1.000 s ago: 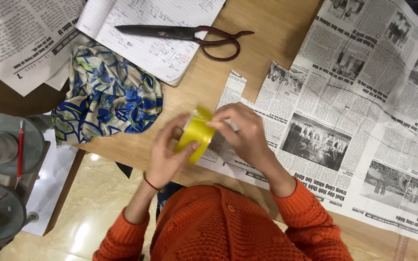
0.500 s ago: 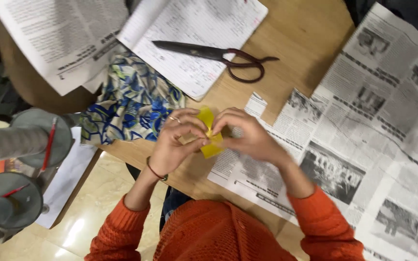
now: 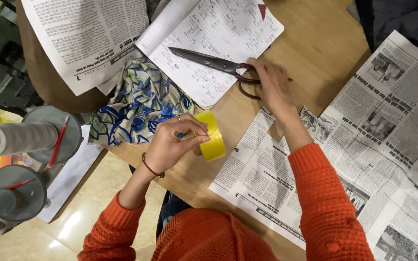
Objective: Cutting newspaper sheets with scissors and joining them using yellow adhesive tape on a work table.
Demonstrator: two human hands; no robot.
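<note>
While the left hand (image 3: pixel 170 145) pinches the yellow tape roll (image 3: pixel 210 135) above the table edge, the right hand (image 3: pixel 272 87) closes on the scissors (image 3: pixel 218 65); nothing looks cut yet.

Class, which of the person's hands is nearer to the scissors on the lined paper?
Right. The right hand rests on the handles of the scissors; the left hand is lower down, apart from them, holding the yellow tape roll.

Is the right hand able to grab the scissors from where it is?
Probably yes. The right hand already rests on the scissors' dark red handles, and nothing lies over them on the notebook page.
</note>
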